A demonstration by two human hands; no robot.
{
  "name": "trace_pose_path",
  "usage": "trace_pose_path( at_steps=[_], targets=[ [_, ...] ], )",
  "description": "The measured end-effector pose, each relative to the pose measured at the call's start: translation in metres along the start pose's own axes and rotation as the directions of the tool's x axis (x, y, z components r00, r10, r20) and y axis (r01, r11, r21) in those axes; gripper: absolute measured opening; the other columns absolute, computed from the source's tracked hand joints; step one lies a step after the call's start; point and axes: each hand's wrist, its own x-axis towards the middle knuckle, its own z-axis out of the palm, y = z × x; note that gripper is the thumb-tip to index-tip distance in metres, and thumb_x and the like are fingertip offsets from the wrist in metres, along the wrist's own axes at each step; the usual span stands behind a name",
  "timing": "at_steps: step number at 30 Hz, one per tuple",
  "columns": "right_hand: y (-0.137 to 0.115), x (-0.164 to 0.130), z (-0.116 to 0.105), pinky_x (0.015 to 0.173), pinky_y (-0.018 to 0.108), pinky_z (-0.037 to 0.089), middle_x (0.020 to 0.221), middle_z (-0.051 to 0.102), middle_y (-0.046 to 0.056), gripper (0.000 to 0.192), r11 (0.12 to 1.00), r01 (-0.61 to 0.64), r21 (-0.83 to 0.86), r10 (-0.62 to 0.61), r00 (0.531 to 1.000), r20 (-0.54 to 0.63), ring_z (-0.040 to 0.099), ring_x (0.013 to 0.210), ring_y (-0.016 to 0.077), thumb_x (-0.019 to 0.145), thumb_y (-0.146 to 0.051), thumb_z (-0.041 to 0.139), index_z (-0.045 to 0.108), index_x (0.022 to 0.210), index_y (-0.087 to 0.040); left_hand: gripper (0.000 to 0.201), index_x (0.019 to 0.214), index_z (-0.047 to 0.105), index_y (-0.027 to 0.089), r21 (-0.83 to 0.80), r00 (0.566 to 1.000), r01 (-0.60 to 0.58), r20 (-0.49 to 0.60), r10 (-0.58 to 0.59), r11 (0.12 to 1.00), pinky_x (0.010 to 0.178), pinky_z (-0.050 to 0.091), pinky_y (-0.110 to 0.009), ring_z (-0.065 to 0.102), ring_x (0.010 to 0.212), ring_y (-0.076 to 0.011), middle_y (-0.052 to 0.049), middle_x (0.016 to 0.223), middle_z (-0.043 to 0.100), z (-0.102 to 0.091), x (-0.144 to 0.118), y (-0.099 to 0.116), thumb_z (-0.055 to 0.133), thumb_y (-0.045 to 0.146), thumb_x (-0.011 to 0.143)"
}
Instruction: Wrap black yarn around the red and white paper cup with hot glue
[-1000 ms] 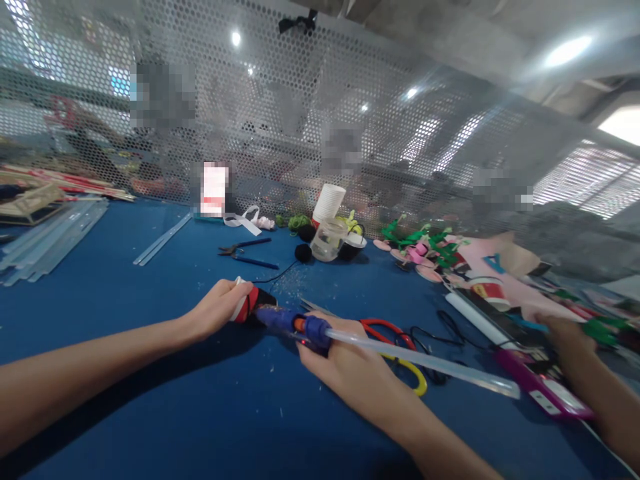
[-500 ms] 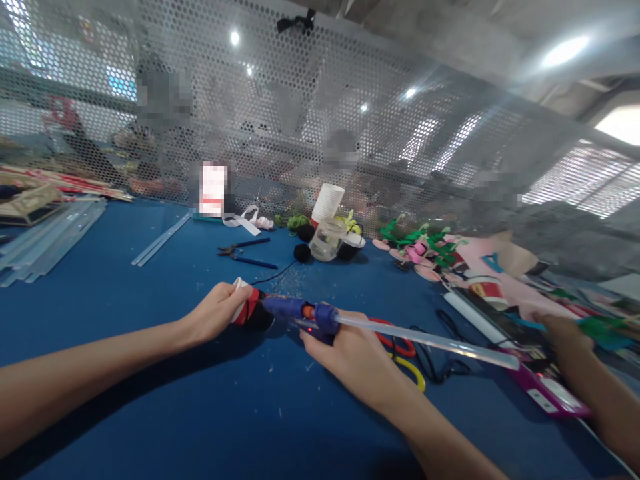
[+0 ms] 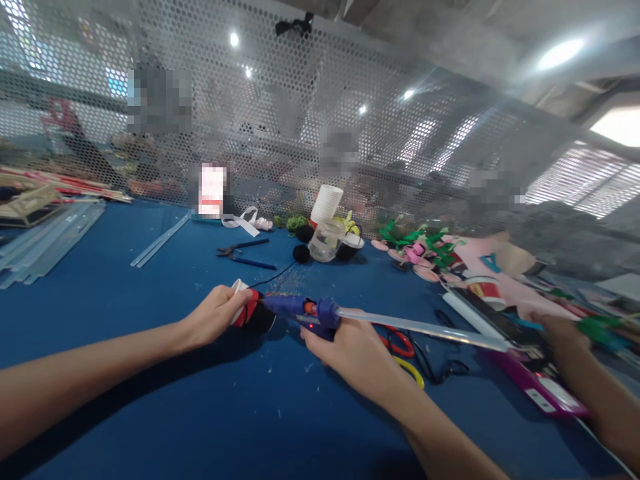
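My left hand (image 3: pixel 216 312) is closed on a paper cup (image 3: pixel 243 308), which lies tilted on its side; its outside is red with black yarn wound round the far end. A thin black strand runs from it to a small black yarn ball (image 3: pixel 301 253). In my right hand (image 3: pixel 357 357) is a blue glue gun (image 3: pixel 293 305) with a lit red light, its nozzle at the cup's side. A long clear glue stick (image 3: pixel 425 327) sticks out of its rear. Fingers round the handle are partly hidden.
Pliers (image 3: pixel 245 255) lie beyond the cup. A clear plastic cup (image 3: pixel 326 240) and stacked paper cups (image 3: pixel 327 202) stand further back. Glue sticks (image 3: pixel 55 233) are piled left. A purple power strip (image 3: pixel 543 387) and another person's hand (image 3: pixel 565 337) are at right, near scissors handles (image 3: pixel 407 370).
The rear of the glue gun and its stick have tipped slightly upward and left. My left hand and the cup stay nearly where they were.
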Motion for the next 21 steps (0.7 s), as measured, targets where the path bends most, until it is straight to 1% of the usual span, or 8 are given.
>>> trace_pose_path(
  at_steps=[4,9,13,15,18,21],
  targets=[
    [-0.0037,0.0013,-0.0029,0.042,0.021,0.029,0.041,0.045,-0.003,0.023,0.999,-0.046,0.024,0.046,0.999,0.020,0.039,0.041,0.0088,0.070,-0.023,0.042,0.044,0.048,-0.017,0.040,0.044,0.034,0.017,0.019,1.000,0.010,0.006,-0.010,1.000,0.041,0.016,-0.022,0.021,0.041,-0.0076,0.006,0.042,0.026,-0.0001,-0.0015,0.0019,0.031,0.045,0.073],
    [-0.0081,0.0049,-0.0037,0.041,0.021,0.031,0.040,0.045,-0.003,0.022,0.993,-0.111,0.046,0.110,0.994,0.020,0.040,0.039,0.0092,0.068,-0.024,0.043,0.044,0.047,-0.017,0.040,0.043,0.029,0.018,0.060,1.000,0.020,-0.017,-0.019,0.998,0.041,0.016,-0.022,0.021,0.040,-0.0074,0.006,0.041,0.024,0.0004,-0.0032,0.0060,0.031,0.045,0.073],
    [-0.0063,0.0015,-0.0032,0.038,0.020,0.029,0.040,0.044,-0.003,0.022,0.989,-0.124,0.077,0.121,0.992,0.042,0.039,0.037,0.0085,0.068,-0.025,0.043,0.044,0.047,-0.017,0.040,0.043,0.032,0.018,0.047,1.000,0.015,0.003,-0.015,0.999,0.041,0.017,-0.022,0.023,0.040,-0.0076,0.005,0.041,0.027,0.0001,-0.0033,0.0053,0.031,0.045,0.073],
    [-0.0060,0.0011,-0.0033,0.037,0.020,0.029,0.039,0.044,-0.003,0.021,0.990,-0.115,0.086,0.113,0.993,0.032,0.039,0.036,0.0084,0.067,-0.025,0.043,0.044,0.048,-0.017,0.041,0.044,0.033,0.018,0.036,1.000,0.010,0.011,-0.010,0.999,0.041,0.018,-0.022,0.023,0.040,-0.0078,0.005,0.041,0.028,0.0000,-0.0032,0.0047,0.030,0.045,0.073],
    [-0.0078,0.0032,-0.0038,0.039,0.020,0.031,0.038,0.044,-0.003,0.021,0.991,-0.110,0.080,0.109,0.994,0.010,0.040,0.037,0.0088,0.066,-0.025,0.044,0.044,0.047,-0.017,0.040,0.043,0.031,0.018,0.043,1.000,0.003,-0.008,-0.003,0.999,0.042,0.017,-0.022,0.022,0.041,-0.0077,0.005,0.041,0.026,0.0002,-0.0033,0.0051,0.032,0.045,0.072],
    [-0.0102,0.0045,-0.0051,0.040,0.021,0.032,0.038,0.044,-0.003,0.021,0.990,-0.121,0.067,0.120,0.993,0.019,0.041,0.037,0.0090,0.066,-0.024,0.044,0.043,0.047,-0.017,0.040,0.042,0.030,0.018,0.060,1.000,0.011,-0.016,-0.010,0.998,0.042,0.016,-0.022,0.021,0.041,-0.0076,0.006,0.041,0.025,0.0004,-0.0038,0.0064,0.032,0.045,0.072]
  ],
)
